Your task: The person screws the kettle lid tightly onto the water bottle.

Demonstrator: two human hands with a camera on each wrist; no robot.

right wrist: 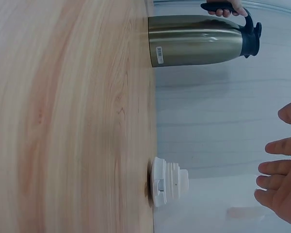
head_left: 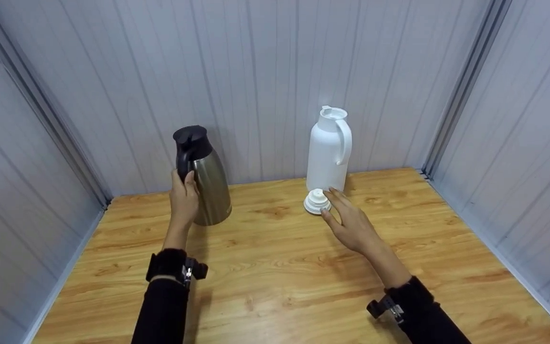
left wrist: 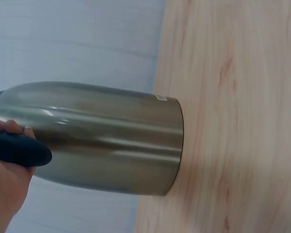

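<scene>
Your steel carafe (head_left: 206, 179) stands upright on the worktop (head_left: 275, 277) near the back edge, left of centre, w/ your left hand (head_left: 183, 198) wrapped round its black handle; base looks flat on the wood in the left wrist view. Keep that grip firm & low on the handle so the carafe doesn't tip.

The white jug (head_left: 328, 150) stands upright near the back edge, right of centre, mouth uncovered. Its white stopper (head_left: 316, 201) sits on the worktop just in front of the jug's base, threaded part up. Your right hand (head_left: 349, 222) is over it, fingers spread & relaxed, grasping nothing; fingertips just beside the stopper, can't tell if touching. Come down on it from above, pinch the narrow top, not the wide flange.

Worktop is light wood-grain laminate. Pale grey ribbed wall panels close in back, left & right.
</scene>
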